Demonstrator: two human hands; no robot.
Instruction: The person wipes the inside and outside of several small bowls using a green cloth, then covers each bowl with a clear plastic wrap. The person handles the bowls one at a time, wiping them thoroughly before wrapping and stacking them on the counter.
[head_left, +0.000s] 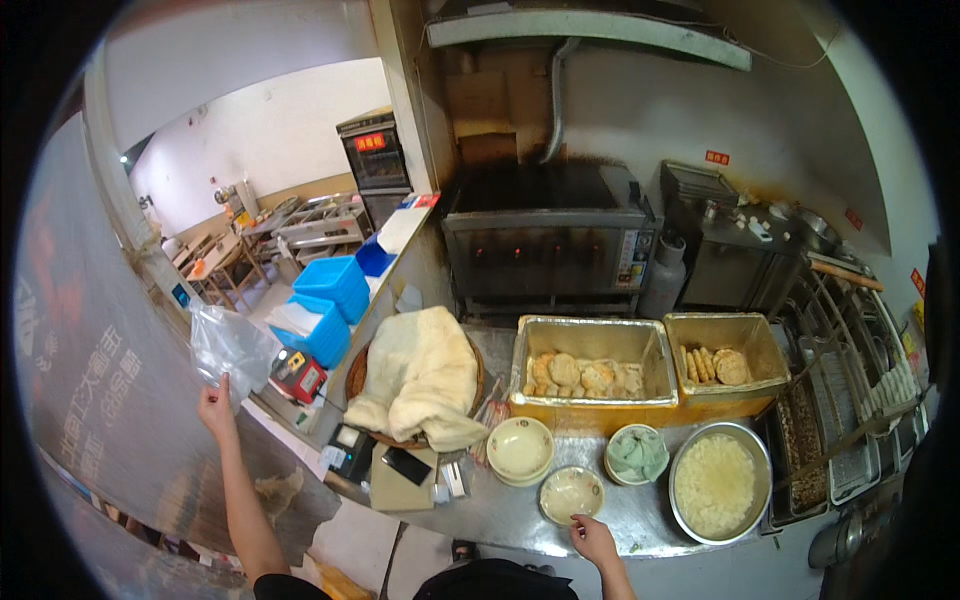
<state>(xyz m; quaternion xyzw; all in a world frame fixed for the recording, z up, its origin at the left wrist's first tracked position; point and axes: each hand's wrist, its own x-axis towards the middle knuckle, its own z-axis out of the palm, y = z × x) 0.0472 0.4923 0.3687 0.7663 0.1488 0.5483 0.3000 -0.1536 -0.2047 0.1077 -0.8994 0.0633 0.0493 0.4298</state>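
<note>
My left hand (216, 409) is stretched out to the far left, its fingers closed on the lower part of a bunch of clear plastic bags (229, 345). Fingertips of my right hand (591, 536) meet the near rim of a small patterned bowl (571, 495) on the metal counter; whether they grip it is unclear. Behind that bowl stands a stack of cream bowls (520, 448). To its right a bowl holds a crumpled green cloth (637, 454). A large steel basin (720, 484) of pale pieces in liquid sits further right.
Two foil-edged boxes (592, 322) (727, 322) with round flatbreads (564, 370) line the counter's back. A cream cloth (420, 375) covers a basket. A phone (406, 465), a card reader (349, 450) and blue baskets (330, 285) lie leftward. Tray racks (840, 405) crowd the right; an oven (547, 247) stands behind.
</note>
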